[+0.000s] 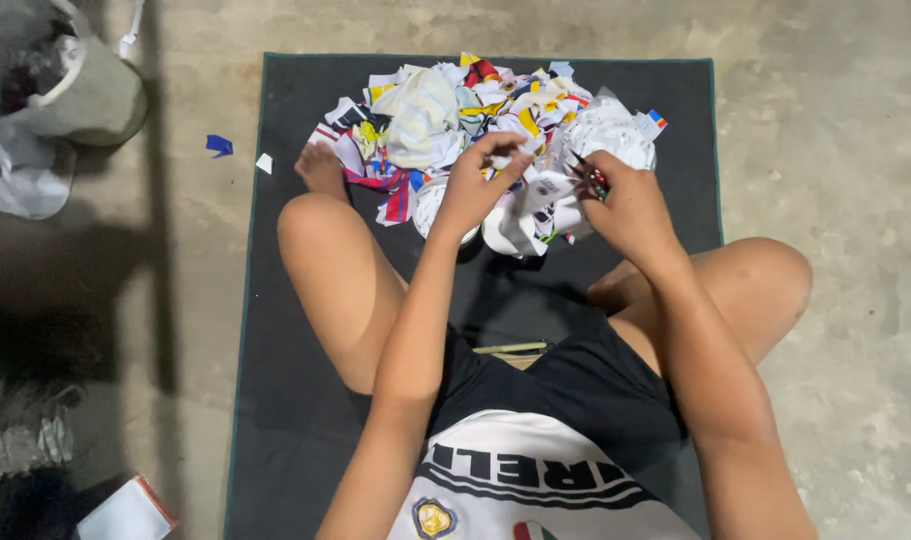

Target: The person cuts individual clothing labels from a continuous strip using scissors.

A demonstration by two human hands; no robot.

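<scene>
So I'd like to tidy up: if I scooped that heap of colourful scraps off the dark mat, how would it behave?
The heap of scraps would probably be floppy and light: the pieces look thin, crumpled and curled. It would likely shed bits, since they lie loose and two have already strayed onto the floor. The piece between the left hand and right hand bends limply.

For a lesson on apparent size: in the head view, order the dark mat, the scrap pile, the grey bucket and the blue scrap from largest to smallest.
1. Dark mat
2. Scrap pile
3. Grey bucket, cut off by the frame edge, so unsure
4. Blue scrap
</scene>
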